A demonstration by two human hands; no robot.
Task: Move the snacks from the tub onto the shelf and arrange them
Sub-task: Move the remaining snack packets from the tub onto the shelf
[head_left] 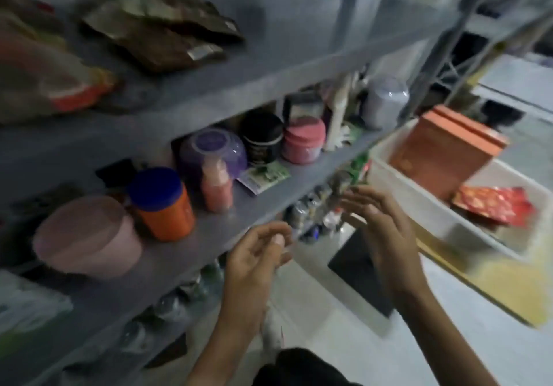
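Snacks: a red crinkled packet [493, 207] and an orange box [443, 152] sit in the white tub [419, 203], right of your fingers. Your left hand [254, 261] and right hand [380, 224] hold nothing, fingers loosely spread.

Grey shelf [299, 65], brown snack packets [161, 32], jars below [163, 203]

Dim room, seemingly pale tiled floor [478, 355]
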